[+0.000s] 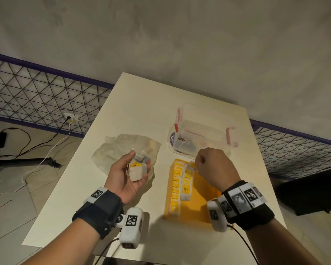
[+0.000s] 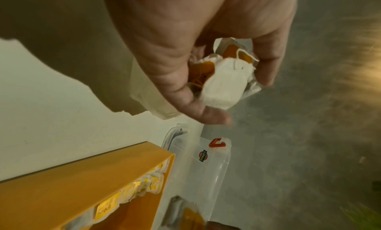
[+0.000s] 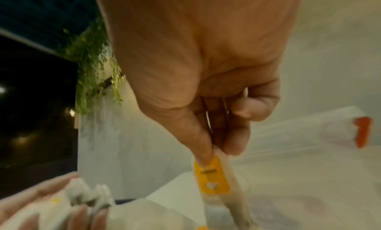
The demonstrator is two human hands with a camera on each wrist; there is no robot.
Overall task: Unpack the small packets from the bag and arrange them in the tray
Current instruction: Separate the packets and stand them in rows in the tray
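Observation:
My left hand (image 1: 134, 169) is palm up over the crumpled clear bag (image 1: 113, 148), its curled fingers cupping a bunch of white tea packets (image 2: 222, 85) with yellow tags. My right hand (image 1: 201, 161) hovers over the far end of the yellow tray (image 1: 201, 211) and pinches one tea packet (image 3: 212, 176) by its top, thumb on the yellow tag. A full row and a shorter second row of packets (image 1: 185, 186) lie in the tray's left part.
A clear plastic box (image 1: 201, 129) with red clips stands just beyond the tray, with some items inside. The white table (image 1: 141, 104) ends close behind it. A wire fence and floor cables lie to the left.

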